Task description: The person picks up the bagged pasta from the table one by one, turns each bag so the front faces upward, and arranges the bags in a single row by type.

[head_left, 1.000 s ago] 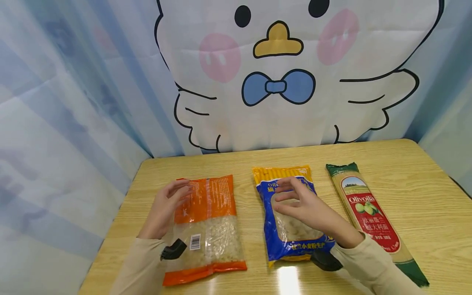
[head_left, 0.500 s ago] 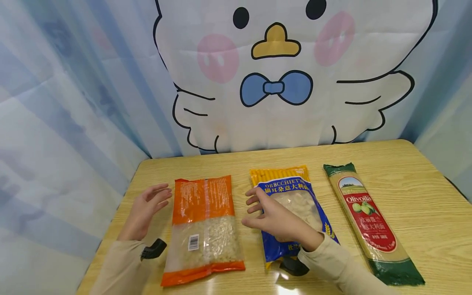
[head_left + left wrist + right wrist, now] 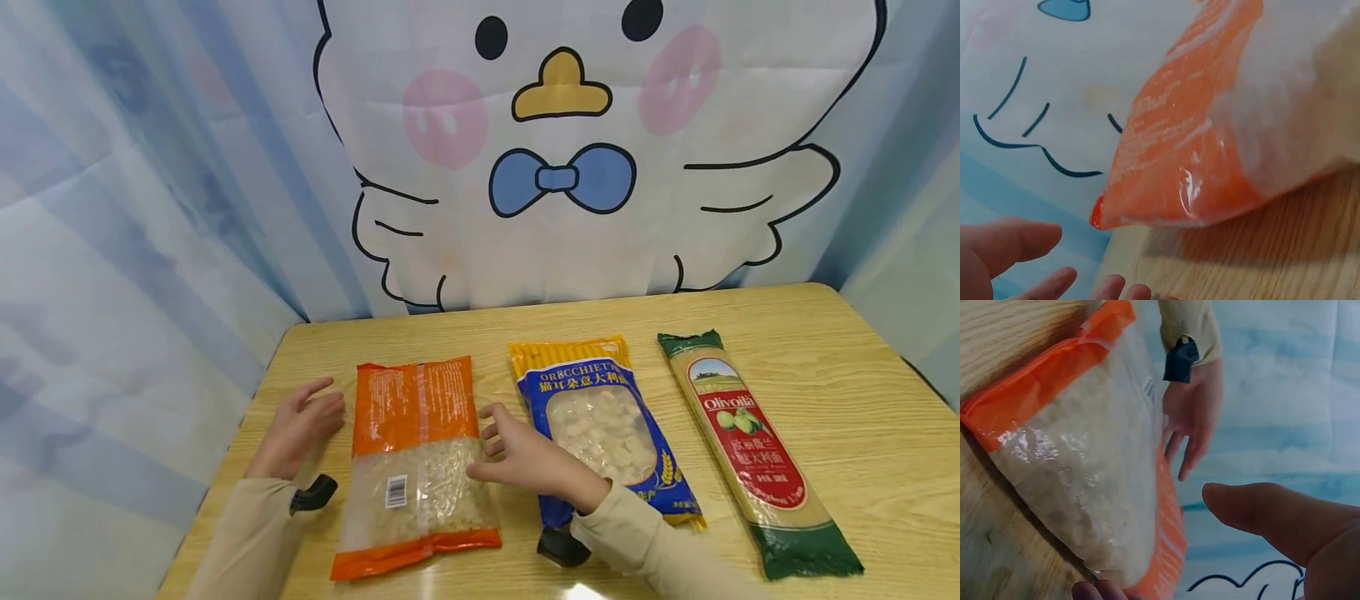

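Note:
An orange and clear plastic bag of pale pasta (image 3: 420,467), with a barcode on it, lies flat on the table at the left. My left hand (image 3: 303,425) is beside its left edge, fingers loosely bent and apart from the bag in the left wrist view. At its right edge is my right hand (image 3: 525,454), thumb and fingers spread, holding nothing; in the right wrist view fingertips (image 3: 1107,590) show right at the bag's edge. Under the right forearm lies a blue and yellow bag of orecchiette (image 3: 600,425), partly hidden by the hand and sleeve.
To the right lies a long green-ended pack of spaghetti (image 3: 757,450) with a red label, slanting toward the front. The wooden table (image 3: 847,400) ends at a curtain (image 3: 555,250) with a cartoon bird. A black wrist camera (image 3: 562,547) sits at the right cuff.
My right hand has moved left from over the orecchiette bag to the orange bag's right edge. The left hand has shifted left, off the orange bag to its left side. The bags stay put.

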Demonstrator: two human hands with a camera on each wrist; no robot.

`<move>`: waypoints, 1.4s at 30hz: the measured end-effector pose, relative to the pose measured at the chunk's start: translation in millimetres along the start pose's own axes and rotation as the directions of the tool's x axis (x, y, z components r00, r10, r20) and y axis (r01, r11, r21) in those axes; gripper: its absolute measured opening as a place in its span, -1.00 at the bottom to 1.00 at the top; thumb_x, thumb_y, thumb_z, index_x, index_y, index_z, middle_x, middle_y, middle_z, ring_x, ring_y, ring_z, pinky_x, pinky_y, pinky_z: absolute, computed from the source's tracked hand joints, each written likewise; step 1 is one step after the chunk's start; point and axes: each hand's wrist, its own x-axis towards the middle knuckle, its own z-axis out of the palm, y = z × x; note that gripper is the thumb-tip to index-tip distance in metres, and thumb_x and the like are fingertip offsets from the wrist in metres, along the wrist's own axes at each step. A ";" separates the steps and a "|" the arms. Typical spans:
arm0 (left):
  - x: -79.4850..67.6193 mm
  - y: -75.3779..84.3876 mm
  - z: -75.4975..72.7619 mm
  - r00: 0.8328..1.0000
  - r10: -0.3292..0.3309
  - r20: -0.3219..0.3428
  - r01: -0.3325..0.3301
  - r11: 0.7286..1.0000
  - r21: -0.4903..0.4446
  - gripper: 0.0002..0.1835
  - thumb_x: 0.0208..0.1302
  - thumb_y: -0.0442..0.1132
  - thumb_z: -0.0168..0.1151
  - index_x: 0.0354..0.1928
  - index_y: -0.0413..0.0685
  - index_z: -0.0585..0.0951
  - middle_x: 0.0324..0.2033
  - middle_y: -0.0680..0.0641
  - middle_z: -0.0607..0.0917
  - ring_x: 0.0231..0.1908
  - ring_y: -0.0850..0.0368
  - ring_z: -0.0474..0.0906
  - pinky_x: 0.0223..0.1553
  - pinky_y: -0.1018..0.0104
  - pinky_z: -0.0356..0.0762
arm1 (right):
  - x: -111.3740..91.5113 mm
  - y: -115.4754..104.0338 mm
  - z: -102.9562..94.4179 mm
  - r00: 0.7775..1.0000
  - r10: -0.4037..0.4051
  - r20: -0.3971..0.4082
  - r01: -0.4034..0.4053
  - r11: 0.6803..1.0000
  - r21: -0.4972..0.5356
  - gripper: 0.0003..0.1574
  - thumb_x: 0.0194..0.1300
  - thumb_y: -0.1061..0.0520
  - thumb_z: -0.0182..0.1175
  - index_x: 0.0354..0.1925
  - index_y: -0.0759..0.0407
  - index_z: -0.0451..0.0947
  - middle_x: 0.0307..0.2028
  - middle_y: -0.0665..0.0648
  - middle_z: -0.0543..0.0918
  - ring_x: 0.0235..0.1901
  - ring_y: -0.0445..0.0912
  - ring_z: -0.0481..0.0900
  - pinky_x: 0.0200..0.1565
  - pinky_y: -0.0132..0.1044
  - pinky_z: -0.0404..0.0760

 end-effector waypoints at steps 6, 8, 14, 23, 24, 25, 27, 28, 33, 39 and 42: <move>7.2 -6.5 -4.1 0.997 0.008 0.075 -0.004 0.999 -0.052 -0.30 0.56 -0.12 0.00 0.55 -0.20 -0.02 0.42 -0.44 0.22 0.09 0.27 0.58 0.17 0.24 0.59 | 6.2 9.5 10.5 0.999 -0.043 0.000 0.043 0.994 -0.096 -0.15 0.20 0.16 0.39 0.29 0.39 0.18 0.00 0.36 0.58 -0.10 0.10 0.64 -0.09 -0.07 0.63; 8.9 -7.1 -5.1 0.994 0.012 0.110 -0.006 0.998 -0.056 -0.31 0.57 -0.12 -0.03 0.55 -0.22 -0.02 0.38 -0.43 0.27 0.04 0.29 0.60 0.16 0.21 0.59 | 7.1 10.7 13.6 0.998 -0.058 -0.004 0.058 0.991 -0.120 -0.19 0.17 0.18 0.40 0.24 0.40 0.22 -0.10 0.30 0.62 -0.21 0.01 0.62 -0.20 -0.18 0.60; 14.9 -6.8 -4.1 0.981 -0.040 0.188 0.046 0.999 -0.026 -0.28 0.56 -0.01 -0.03 0.55 -0.18 0.00 0.22 -0.18 0.54 -0.02 0.27 0.63 0.07 0.21 0.66 | 10.6 10.1 20.3 0.997 -0.067 -0.030 0.062 0.985 -0.161 -0.23 0.15 0.20 0.41 0.20 0.43 0.25 -0.28 0.18 0.61 -0.37 -0.12 0.50 -0.37 -0.32 0.49; 22.1 -11.2 5.4 0.981 -0.089 0.174 0.097 0.994 -0.043 -0.24 0.50 0.01 0.08 0.54 -0.20 0.07 -0.04 0.00 0.70 -0.12 0.20 0.69 -0.04 0.21 0.70 | 14.3 12.3 23.1 0.998 -0.027 -0.061 0.017 0.987 -0.160 -0.25 0.11 0.23 0.44 0.15 0.43 0.29 -0.13 0.25 0.65 -0.22 -0.03 0.58 -0.25 -0.23 0.58; 23.1 -10.9 6.3 0.982 -0.091 0.167 0.099 0.994 -0.042 -0.23 0.49 0.02 0.09 0.54 -0.21 0.07 -0.03 0.00 0.70 -0.12 0.20 0.69 -0.04 0.21 0.70 | 14.6 12.6 22.9 0.998 -0.024 -0.063 0.013 0.986 -0.165 -0.24 0.11 0.22 0.44 0.16 0.44 0.29 -0.13 0.25 0.65 -0.22 -0.02 0.58 -0.24 -0.22 0.58; 24.4 -10.5 6.8 0.982 -0.088 0.167 0.095 0.995 -0.034 -0.22 0.49 0.03 0.09 0.54 -0.20 0.07 -0.01 -0.01 0.69 -0.11 0.21 0.69 -0.03 0.22 0.70 | 14.8 12.8 22.8 0.998 -0.021 -0.064 0.009 0.985 -0.171 -0.23 0.11 0.21 0.44 0.17 0.44 0.29 -0.13 0.25 0.65 -0.22 -0.02 0.57 -0.24 -0.22 0.58; 26.5 -8.7 8.3 0.985 -0.084 0.154 0.089 0.996 -0.031 -0.21 0.48 0.05 0.10 0.54 -0.19 0.08 0.03 -0.02 0.67 -0.10 0.23 0.68 -0.02 0.23 0.69 | 15.3 13.2 22.5 0.998 -0.011 -0.065 0.000 0.986 -0.167 -0.21 0.12 0.21 0.44 0.19 0.43 0.28 -0.12 0.24 0.66 -0.21 -0.03 0.58 -0.22 -0.21 0.58; 27.5 -7.5 9.0 0.986 -0.081 0.146 0.086 0.996 -0.032 -0.22 0.47 0.05 0.11 0.53 -0.19 0.09 0.04 -0.03 0.67 -0.10 0.24 0.68 -0.03 0.23 0.69 | 15.3 13.3 22.5 0.998 -0.008 -0.066 -0.003 0.987 -0.163 -0.21 0.12 0.21 0.44 0.19 0.43 0.28 -0.13 0.23 0.66 -0.21 -0.03 0.58 -0.22 -0.21 0.58; 29.3 -3.0 12.0 0.980 -0.080 0.181 0.088 0.996 -0.033 -0.23 0.49 -0.03 0.10 0.55 -0.18 0.05 0.09 -0.09 0.64 -0.09 0.18 0.68 -0.04 0.18 0.70 | 15.6 14.0 22.4 0.999 -0.013 -0.046 0.007 0.992 -0.125 -0.22 0.13 0.23 0.42 0.19 0.44 0.25 -0.14 0.24 0.65 -0.20 -0.02 0.60 -0.21 -0.20 0.60; 29.0 -1.7 17.0 0.973 -0.080 0.216 0.089 0.996 -0.032 -0.22 0.48 -0.08 0.14 0.53 -0.25 0.04 0.03 -0.11 0.65 -0.11 0.12 0.69 -0.04 0.16 0.71 | 15.6 14.5 22.9 1.000 -0.003 -0.022 0.001 0.996 -0.092 -0.16 0.09 0.24 0.42 0.21 0.41 0.19 -0.15 0.23 0.61 -0.21 -0.05 0.57 -0.18 -0.20 0.60; 29.6 -2.1 18.2 0.976 -0.066 0.207 0.085 0.993 -0.082 -0.26 0.47 -0.10 0.15 0.51 -0.21 0.06 -0.03 -0.06 0.66 -0.14 0.11 0.70 -0.07 0.15 0.72 | 15.8 14.9 23.7 0.999 0.017 -0.047 -0.019 0.999 -0.049 -0.16 0.04 0.35 0.36 0.23 0.39 0.19 -0.23 0.21 0.60 -0.30 -0.06 0.55 -0.31 -0.25 0.57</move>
